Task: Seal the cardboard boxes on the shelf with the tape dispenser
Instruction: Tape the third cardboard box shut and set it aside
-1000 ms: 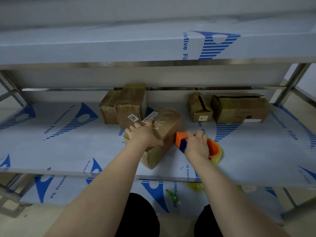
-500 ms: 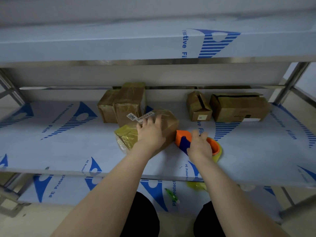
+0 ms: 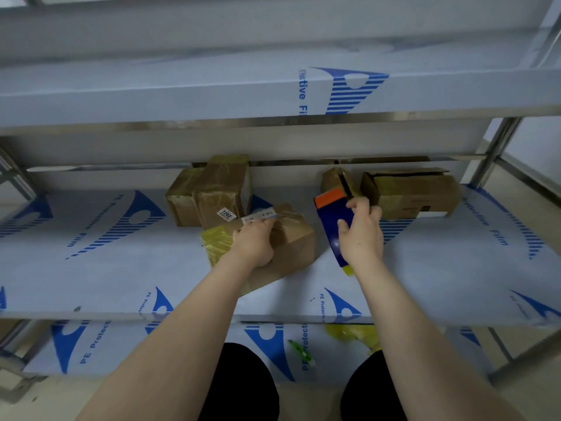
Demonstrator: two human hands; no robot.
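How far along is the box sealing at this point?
Done: the two back-left boxes look wrapped in tape. In hand: left hand holds the front box, right hand grips the tape dispenser beside it. Left: the two back-right boxes show open flaps.

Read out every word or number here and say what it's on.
"7202": white sticker on the tape-wrapped brown cardboard box.
"PE Protect": blue-printed film on the lower shelf.
"Film": same film on the middle shelf.
White strip label on the front cardboard box: blurred.
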